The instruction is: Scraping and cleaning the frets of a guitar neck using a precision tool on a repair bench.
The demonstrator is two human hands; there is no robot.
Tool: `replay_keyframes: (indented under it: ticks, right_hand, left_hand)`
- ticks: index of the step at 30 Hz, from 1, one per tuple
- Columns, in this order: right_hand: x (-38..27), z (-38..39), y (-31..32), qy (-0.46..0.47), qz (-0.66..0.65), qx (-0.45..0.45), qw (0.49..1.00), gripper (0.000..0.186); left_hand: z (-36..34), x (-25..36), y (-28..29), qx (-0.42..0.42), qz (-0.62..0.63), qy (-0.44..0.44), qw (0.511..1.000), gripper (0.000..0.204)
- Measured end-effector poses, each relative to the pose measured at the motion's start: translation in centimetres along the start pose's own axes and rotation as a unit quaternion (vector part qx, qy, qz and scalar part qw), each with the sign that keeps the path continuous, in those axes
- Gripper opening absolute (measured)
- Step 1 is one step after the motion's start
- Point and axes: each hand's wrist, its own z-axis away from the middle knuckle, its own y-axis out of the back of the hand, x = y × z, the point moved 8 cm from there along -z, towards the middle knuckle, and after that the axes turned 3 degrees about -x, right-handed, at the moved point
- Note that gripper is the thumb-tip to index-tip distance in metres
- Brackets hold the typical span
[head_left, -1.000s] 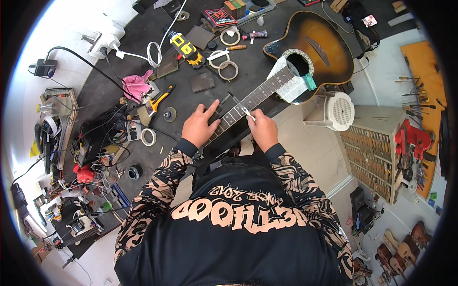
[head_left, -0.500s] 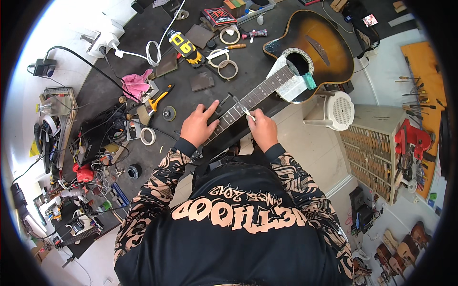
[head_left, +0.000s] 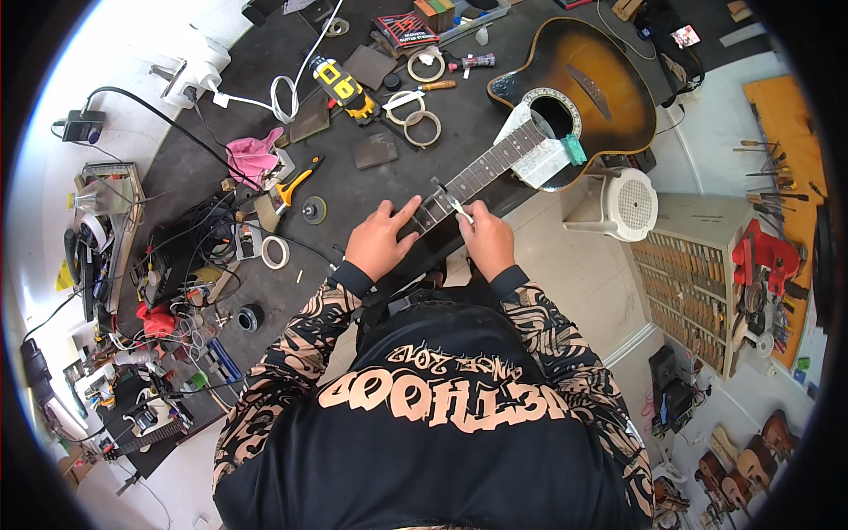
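A sunburst acoustic guitar (head_left: 618, 97) lies on the dark workbench, its fretboard (head_left: 481, 170) running down toward me. Pale sheeting (head_left: 541, 161) with a green piece (head_left: 574, 149) covers the body beside the soundhole. My left hand (head_left: 378, 240) rests at the neck with thumb and fingers apart, its index fingertip close to a small dark piece (head_left: 439, 187) lying across the frets. On the neck's near side, my right hand (head_left: 488, 240) pinches a slim white tool (head_left: 459, 210), its tip at the fretboard edge. The tool's exact kind is too small to tell.
Tape rings (head_left: 422, 129), a yellow-black power tool (head_left: 346, 90), a brush (head_left: 298, 181) and a pink cloth (head_left: 254, 157) lie on the bench. Tangled cables (head_left: 199, 238) spread at left. A white stool (head_left: 623, 208) and a tool cabinet (head_left: 685, 283) stand at right.
My left hand has shifted slightly, its fingers drawing closer together. The dark piece sits differently across the frets. My right hand stays nearly in place with the white tool.
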Motion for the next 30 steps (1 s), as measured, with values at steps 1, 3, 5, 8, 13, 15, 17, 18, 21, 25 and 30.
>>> replay_keyframes:
  ticks: [1, 3, 5, 8, 13, 15, 17, 18, 21, 25, 30]
  right_hand:
    - [-0.1, 0.0, -0.1, -0.002, 0.002, -0.005, 1.0, 0.02]
    - [0.0, 0.0, -0.1, -0.004, 0.005, -0.01, 1.0, 0.02]
    - [-0.1, 0.0, 0.1, -0.001, -0.001, -0.003, 1.0, 0.02]
    - [-0.1, 0.0, 0.1, 0.002, 0.001, -0.003, 1.0, 0.02]
    - [0.2, 0.1, -0.1, 0.003, 0.002, -0.002, 1.0, 0.02]
    - [0.3, 0.2, -0.1, -0.002, -0.004, -0.005, 1.0, 0.02]
    - [0.1, 0.2, -0.2, 0.009, 0.005, -0.002, 1.0, 0.02]
    - [0.1, 0.2, -0.2, 0.009, 0.004, -0.002, 1.0, 0.02]
    - [0.3, 0.2, -0.1, 0.0, 0.001, -0.001, 1.0, 0.02]
    - [0.2, 0.3, 0.0, 0.01, 0.011, 0.001, 1.0, 0.019]
    - [0.7, 0.7, -0.2, 0.017, 0.02, 0.001, 1.0, 0.019]
  left_hand:
    - [0.0, -0.3, 0.1, 0.012, -0.001, 0.007, 1.0, 0.077]
    - [0.0, -0.2, 0.4, 0.025, -0.001, 0.014, 1.0, 0.077]
    - [0.0, 0.3, 0.3, -0.007, -0.004, -0.005, 1.0, 0.077]
    - [0.0, -0.1, 0.2, 0.012, 0.004, 0.017, 1.0, 0.078]
    - [0.0, 0.2, 0.0, 0.0, 0.004, 0.01, 1.0, 0.078]
    - [0.1, 0.3, -0.2, -0.006, 0.007, 0.005, 1.0, 0.079]
    - [0.1, -0.1, 0.2, 0.022, 0.006, 0.021, 1.0, 0.079]
    - [0.1, 0.0, 0.2, 0.022, 0.005, 0.021, 1.0, 0.079]
    - [0.1, 0.0, 0.0, 0.008, 0.004, 0.011, 1.0, 0.079]
    - [0.1, 0.1, 0.2, 0.018, 0.006, 0.019, 1.0, 0.078]
    - [0.4, 0.8, -0.6, -0.014, 0.002, -0.016, 1.0, 0.078]
